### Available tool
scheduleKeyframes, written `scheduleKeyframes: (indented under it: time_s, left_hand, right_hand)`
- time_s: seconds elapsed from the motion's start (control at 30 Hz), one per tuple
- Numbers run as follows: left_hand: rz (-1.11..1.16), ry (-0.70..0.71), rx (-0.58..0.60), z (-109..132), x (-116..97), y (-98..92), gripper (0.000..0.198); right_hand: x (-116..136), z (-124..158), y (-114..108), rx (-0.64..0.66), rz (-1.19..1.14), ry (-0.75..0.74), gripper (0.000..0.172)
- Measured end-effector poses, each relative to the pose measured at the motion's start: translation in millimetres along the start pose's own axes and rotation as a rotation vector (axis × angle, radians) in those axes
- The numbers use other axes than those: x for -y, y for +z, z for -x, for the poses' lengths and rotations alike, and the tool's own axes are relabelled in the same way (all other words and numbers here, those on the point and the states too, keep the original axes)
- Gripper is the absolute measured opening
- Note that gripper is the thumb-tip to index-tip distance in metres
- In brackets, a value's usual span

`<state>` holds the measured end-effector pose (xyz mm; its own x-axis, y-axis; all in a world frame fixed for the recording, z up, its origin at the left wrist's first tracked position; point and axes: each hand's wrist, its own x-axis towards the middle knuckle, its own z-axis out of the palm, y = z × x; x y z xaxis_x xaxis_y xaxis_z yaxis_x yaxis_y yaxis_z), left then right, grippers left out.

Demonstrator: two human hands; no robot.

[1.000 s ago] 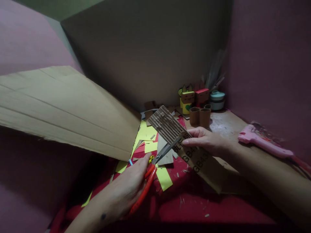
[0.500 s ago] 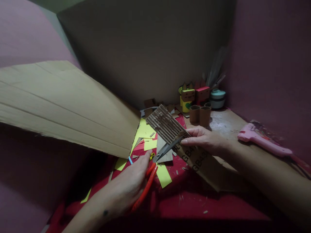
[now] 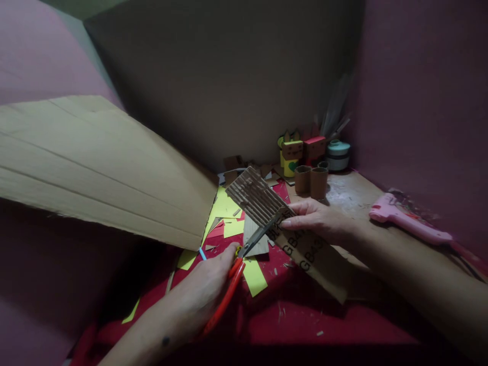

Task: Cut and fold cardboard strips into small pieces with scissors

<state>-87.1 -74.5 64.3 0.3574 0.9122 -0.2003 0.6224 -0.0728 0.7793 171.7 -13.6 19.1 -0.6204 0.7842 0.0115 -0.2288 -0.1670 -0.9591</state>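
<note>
My left hand (image 3: 215, 274) is closed round the red handles of a pair of scissors (image 3: 225, 294). Their grey blades point up and right and reach the edge of a strip of corrugated cardboard (image 3: 256, 197). One face of that cardboard shows bare ridges; its lower part is smooth and brown with black printed letters. My right hand (image 3: 314, 217) pinches the cardboard between thumb and fingers, close to the blade tips. Beneath both hands lie yellow paper pieces (image 3: 254, 277) and a pale cardboard piece (image 3: 254, 236) on a red cloth (image 3: 305, 325).
A large cardboard sheet (image 3: 114, 162) leans at the left. At the back stand cardboard tubes (image 3: 318, 183), a yellow figure (image 3: 292, 157), a red figure (image 3: 314, 148) and a lidded teal pot (image 3: 338, 154). A pink glue gun (image 3: 407, 218) lies at the right.
The scissor blades look slightly more closed on the cardboard. The whole view has shifted a little, with things sitting slightly further left; both hands keep their holds.
</note>
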Motion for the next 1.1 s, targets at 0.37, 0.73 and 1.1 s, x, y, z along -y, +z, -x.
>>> scheduleKeyframes:
  time_s: [0.37,0.73,1.1]
  left_hand:
    - [-0.303,0.132,0.017,-3,8,-0.4,0.031]
    - [-0.421,0.091,0.009,-5,10,14.8,0.023]
    - [-0.755,0.077,0.083,-11,12,13.3,0.016]
  right_hand:
    - [3,1,2,-0.066,-0.037,0.014,0.023]
    - [-5,-1,1,-0.042,0.082,0.099,0.012]
    - [-4,0,5,-0.094,0.021,0.158,0.01]
